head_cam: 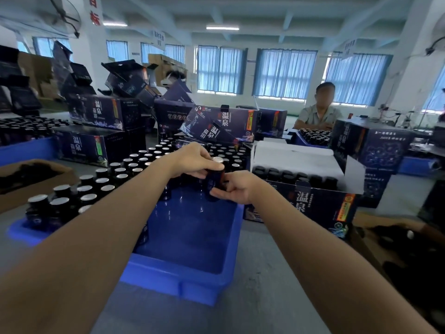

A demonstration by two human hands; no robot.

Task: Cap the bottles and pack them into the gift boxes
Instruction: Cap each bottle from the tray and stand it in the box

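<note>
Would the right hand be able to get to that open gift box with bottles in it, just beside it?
Probably yes. The open gift box sits just beside the right hand, its top uncovered and nothing between them. The hand does grip a bottle though.

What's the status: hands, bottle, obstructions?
Left hand grips dark silver-topped glass bottle near its top; right hand holds its lower body. Bottle above blue plastic crate, not boxed. Open dark gift box alongside, way clear.
</note>
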